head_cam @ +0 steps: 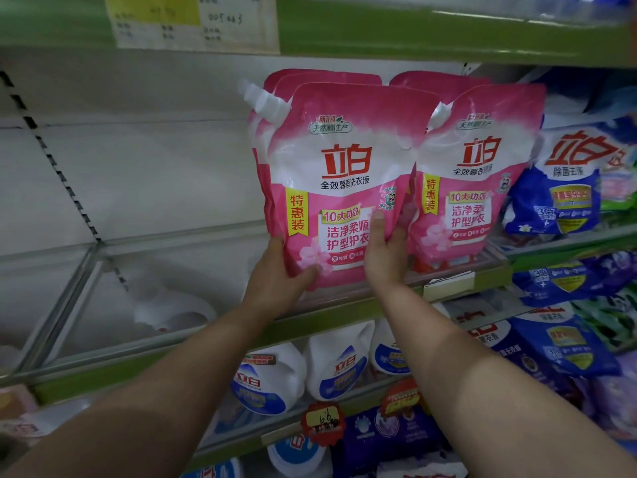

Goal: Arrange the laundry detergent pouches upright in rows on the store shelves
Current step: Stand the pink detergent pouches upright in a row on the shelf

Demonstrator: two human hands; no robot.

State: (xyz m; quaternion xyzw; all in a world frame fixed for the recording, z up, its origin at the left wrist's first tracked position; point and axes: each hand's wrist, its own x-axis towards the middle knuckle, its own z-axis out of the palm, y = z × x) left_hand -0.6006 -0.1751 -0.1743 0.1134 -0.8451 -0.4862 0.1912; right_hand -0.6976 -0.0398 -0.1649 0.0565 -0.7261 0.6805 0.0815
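Note:
A pink and white detergent pouch (339, 174) with a white spout stands upright at the front of the middle shelf (213, 326). My left hand (275, 270) grips its lower left corner. My right hand (384, 251) presses on its lower right side, one finger laid up its front. More pink pouches (310, 79) stand behind it. To its right stands another row of pink pouches (472, 174), upright and touching it.
The left stretch of the middle shelf is bare behind a clear front rail. Blue detergent bags (565, 181) fill the shelves at right. White bottles (272, 377) stand on the shelf below, with red price tags (322, 422). A paper label (193, 22) hangs above.

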